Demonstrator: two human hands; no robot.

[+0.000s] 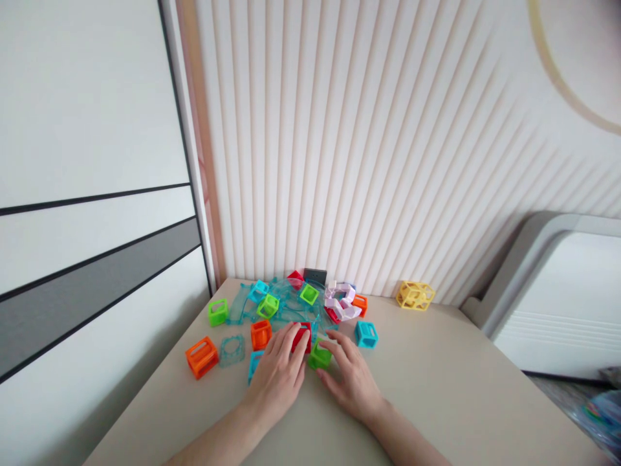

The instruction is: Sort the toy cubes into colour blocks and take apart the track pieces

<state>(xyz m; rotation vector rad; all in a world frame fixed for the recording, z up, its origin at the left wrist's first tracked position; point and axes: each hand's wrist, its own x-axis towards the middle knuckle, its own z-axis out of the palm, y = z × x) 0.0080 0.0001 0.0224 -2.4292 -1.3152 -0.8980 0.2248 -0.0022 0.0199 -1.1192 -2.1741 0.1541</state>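
My left hand [279, 369] lies over a red open-frame cube block [301, 338], its fingers curled on the cube's top and near side. Just right of it, my right hand [350, 375] has its thumb and fingers around a green cube block [320, 355]. The red and green cubes are close together; I cannot tell whether they touch. A blue cube block [254, 366] is partly hidden behind my left hand. Beside it stand an orange cube block [261, 335] and a flat clear teal piece [231, 350].
Clear teal track pieces [286, 316] pile up by the ribbed wall with several coloured cubes. Pale lilac pieces [342, 304] lie right of them. Farther out are an orange block [201, 357], a blue cube [366, 334] and a yellow frame block [414, 296]. A cabinet [97, 291] borders the table's left.
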